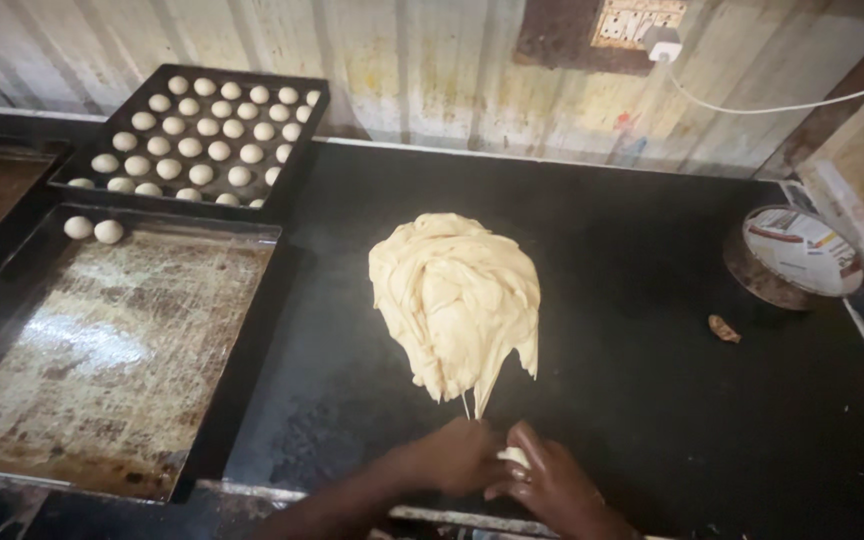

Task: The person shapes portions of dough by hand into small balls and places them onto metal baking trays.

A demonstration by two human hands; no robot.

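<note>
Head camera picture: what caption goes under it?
Two hands roll a small dough piece beside a big dough mound.

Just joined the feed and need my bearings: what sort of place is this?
Most likely a small bakery or food-prep kitchen. A big dough mass lies on a dark worktop, two trays hold rolled dough balls, and both hands pinch off a small piece.

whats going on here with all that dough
A person's left hand and right hand work a small piece of dough between them at the near edge of a black worktop. A big dough mass lies just beyond. The far tray holds many dough balls; the near tray holds two.
</note>
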